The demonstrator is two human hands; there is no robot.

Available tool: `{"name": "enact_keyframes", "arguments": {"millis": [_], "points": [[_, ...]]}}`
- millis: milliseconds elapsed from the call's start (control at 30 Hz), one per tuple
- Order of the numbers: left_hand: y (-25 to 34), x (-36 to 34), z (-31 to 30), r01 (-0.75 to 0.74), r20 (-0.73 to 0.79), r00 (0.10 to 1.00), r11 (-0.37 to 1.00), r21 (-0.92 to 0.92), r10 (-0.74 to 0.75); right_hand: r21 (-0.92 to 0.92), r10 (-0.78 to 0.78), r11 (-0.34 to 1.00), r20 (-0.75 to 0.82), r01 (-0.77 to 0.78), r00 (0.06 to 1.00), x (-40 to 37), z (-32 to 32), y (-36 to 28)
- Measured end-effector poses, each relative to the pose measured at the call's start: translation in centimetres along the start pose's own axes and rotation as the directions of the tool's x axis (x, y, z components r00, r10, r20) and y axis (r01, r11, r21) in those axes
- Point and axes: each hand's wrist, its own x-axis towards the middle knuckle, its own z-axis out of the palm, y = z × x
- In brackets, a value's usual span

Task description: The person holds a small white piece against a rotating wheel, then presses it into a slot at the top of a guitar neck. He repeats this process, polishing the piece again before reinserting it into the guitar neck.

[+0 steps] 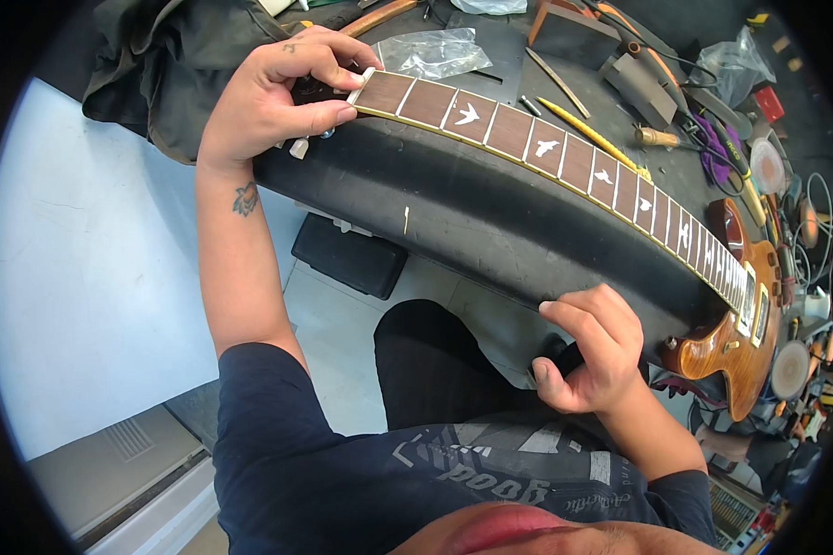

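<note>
An electric guitar lies face up along the bench, with its amber wood body (759,347) at the right. Its dark fretboard (504,129) has white bird-shaped inlays, and I see no strings on it. My left hand (292,92) is at the headstock end, thumb and finger closed on the two ends of the pale nut (362,86). Most of the headstock is hidden behind that hand; a tuner button (299,148) shows below it. My right hand (597,350) hovers in front of the bench edge, apart from the guitar, fingers curled and thumb spread from the index finger, holding nothing visible.
Behind the neck lie a clear plastic bag (430,53), a yellow pencil (588,134), a thin wooden stick (557,81) and a wooden-handled tool (662,139). Dark cloth (171,69) is at the left. A black case (350,254) sits below the bench.
</note>
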Motion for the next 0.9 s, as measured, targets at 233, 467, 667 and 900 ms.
{"name": "enact_keyframes", "arguments": {"millis": [233,467,667,900], "points": [[-0.4,-0.1,-0.5,-0.009,0.040,0.999,0.999,0.052,0.007,-0.003,0.012,1.000,0.000,-0.012,1.000,0.0,0.0,-0.1],[2.9,0.1,1.0,0.255,-0.127,0.963,0.952,0.169,-0.236,0.015,0.042,0.999,0.023,-0.042,0.999,-1.4,-0.6,-0.2],[-2.4,-0.1,-3.7,0.266,0.227,0.926,0.949,0.171,-0.301,-0.004,0.024,1.000,-0.068,-0.024,0.997,-2.1,-0.2,-0.3],[-1.3,-1.6,-0.7,0.230,0.066,0.969,0.965,0.124,-0.240,0.010,0.013,1.000,-0.067,-0.012,0.998,-2.7,0.0,0.2]]}}
